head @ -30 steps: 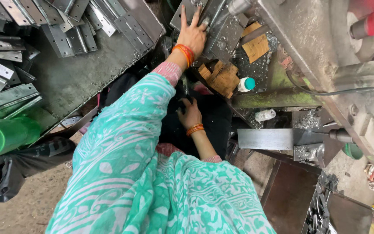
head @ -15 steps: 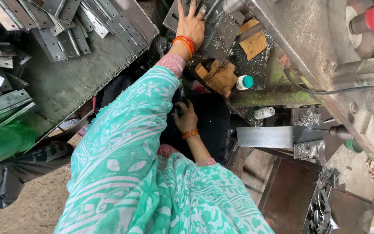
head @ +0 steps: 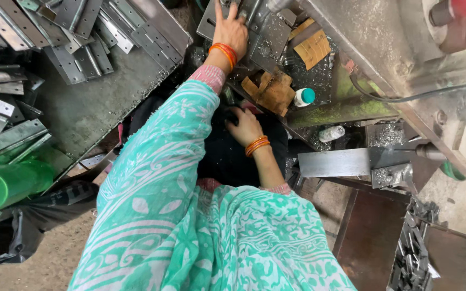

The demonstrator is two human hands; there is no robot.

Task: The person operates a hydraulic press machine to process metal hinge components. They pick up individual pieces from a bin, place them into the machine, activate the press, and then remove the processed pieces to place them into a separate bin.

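- Head view: left hand (head: 232, 29) is laid flat on a grey metal plate (head: 268, 33) of the machine, fingers (head: 218, 11) spread wide, nothing gripped.
- Right hand (head: 245, 126) is lowered into a dark gap below, fingers curled; whether anything is held cannot be told.
- Wooden blocks (head: 271, 91) are seen just beside the right fingers; a teal-capped white bottle (head: 303, 96) sits beyond them.
- Metal hinges (head: 71, 32) are piled on the bench (head: 90, 105), well apart from the left fingers.

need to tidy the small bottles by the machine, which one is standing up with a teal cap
The white bottle with the teal cap, upright beside the brown wooden blocks. The other small bottle lies on its side lower down.
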